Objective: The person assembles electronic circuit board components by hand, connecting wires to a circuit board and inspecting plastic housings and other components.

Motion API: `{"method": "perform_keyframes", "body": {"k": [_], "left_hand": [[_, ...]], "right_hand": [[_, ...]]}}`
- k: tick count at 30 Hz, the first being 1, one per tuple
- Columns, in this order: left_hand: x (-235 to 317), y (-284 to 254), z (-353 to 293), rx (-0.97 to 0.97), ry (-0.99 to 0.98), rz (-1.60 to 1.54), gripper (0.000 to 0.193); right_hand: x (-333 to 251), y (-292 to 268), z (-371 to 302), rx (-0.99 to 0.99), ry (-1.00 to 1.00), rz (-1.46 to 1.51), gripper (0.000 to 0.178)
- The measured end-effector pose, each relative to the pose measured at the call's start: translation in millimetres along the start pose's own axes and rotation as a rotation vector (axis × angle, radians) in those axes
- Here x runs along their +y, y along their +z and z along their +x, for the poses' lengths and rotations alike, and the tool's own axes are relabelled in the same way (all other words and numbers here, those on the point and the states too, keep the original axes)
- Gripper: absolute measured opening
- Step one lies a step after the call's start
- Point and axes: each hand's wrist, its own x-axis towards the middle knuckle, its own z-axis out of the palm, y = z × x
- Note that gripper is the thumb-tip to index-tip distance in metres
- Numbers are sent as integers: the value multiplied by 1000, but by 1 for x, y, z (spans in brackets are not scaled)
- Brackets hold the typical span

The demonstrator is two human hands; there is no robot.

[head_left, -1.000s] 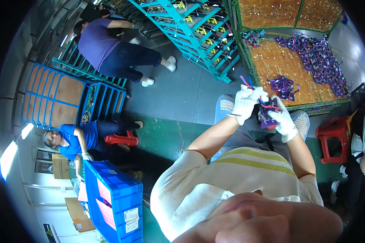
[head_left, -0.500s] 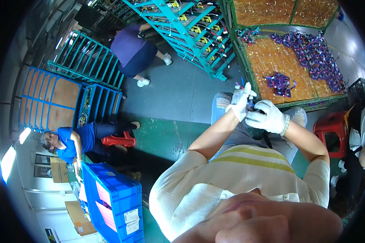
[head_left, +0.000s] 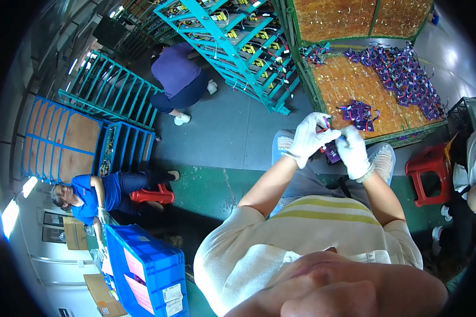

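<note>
In front of my lap I hold a purple circuit board (head_left: 331, 153) with coloured wires, partly covered by my white-gloved hands. The fingers of my left hand (head_left: 308, 138) are pinched around the board's red and blue wires (head_left: 326, 126). My right hand (head_left: 354, 153) is closed at the other side, its fingertips meeting near the wires and board; exactly what they pinch is too small to make out. Just ahead, a small group of purple circuit boards (head_left: 358, 114) with wires lies on the wooden tabletop (head_left: 336, 84).
A large pile of wired purple boards (head_left: 404, 74) covers the table's right side. A teal rack (head_left: 238, 47) holds yellow parts. At right stands a red stool (head_left: 429, 171); at left, a blue crate (head_left: 148, 264). One person (head_left: 177, 74) bends by the rack, another (head_left: 103, 193) sits left.
My hands have turned and drawn slightly apart, so the purple board now shows between them. The person by the rack bends lower. The whole view has shifted slightly.
</note>
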Motion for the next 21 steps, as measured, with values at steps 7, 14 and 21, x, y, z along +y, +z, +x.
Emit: {"method": "perform_keyframes", "body": {"k": [7,14,21], "left_hand": [[3,4,0,129,120,-4,33],[42,1,13,-218,317,329,14],[-4,-19,10,320,-358,-929,26]], "right_hand": [[-24,-5,6,231,156,31,10],[0,-18,1,167,-50,-217,21],[19,-37,22,417,829,1576,36]]}}
